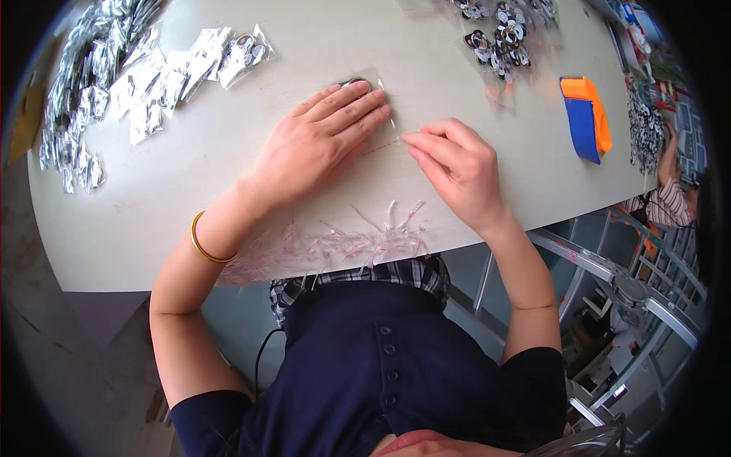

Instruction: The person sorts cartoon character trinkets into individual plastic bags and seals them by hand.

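My left hand [324,133] lies flat on the pale table, fingers stretched out over a small clear plastic bag [378,79]. A dark, rounded item [352,82] shows partly at the fingertips; the rest of it is covered by the hand. To the right, the fingertips of my right hand [461,164] are pinched on one end of a thin clear strip [384,145] with reddish marks. The strip runs leftward, close to the table, toward the left hand. Whether it is joined to the bag cannot be made out.
Loose clear and reddish strips [365,245] litter the near table edge. Shiny filled packets [183,72] and a larger heap [87,99] sit far left. Black-and-white pieces in clear bags [506,38] lie far right, near a blue and orange tool [586,122]. Another person [674,199] is beyond.
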The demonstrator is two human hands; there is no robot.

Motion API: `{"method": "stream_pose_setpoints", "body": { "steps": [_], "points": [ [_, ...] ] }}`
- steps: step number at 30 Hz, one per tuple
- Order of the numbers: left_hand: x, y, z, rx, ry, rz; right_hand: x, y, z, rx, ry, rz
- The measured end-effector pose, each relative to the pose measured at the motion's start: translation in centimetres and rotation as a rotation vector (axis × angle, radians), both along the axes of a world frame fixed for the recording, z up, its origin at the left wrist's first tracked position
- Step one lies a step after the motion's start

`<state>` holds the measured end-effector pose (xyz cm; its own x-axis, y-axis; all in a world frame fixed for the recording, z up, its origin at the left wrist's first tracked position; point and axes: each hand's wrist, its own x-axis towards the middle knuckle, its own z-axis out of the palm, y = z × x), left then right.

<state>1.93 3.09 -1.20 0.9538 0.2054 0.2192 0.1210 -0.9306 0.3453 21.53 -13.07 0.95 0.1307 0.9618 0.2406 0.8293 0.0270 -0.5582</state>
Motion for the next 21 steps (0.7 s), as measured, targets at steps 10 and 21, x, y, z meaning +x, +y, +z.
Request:
{"method": "stream_pose_setpoints", "body": {
  "steps": [10,21],
  "points": [
    [0.0,0.4,-0.6,-0.037,-0.042,-0.059,1.6,2.8,-0.1,0.022,-0.153,0.288],
    [-0.1,0.2,-1.1,-0.018,-0.037,-0.055,-1.5,-0.9,2.1,-0.046,-0.099,0.433]
  ]
}}
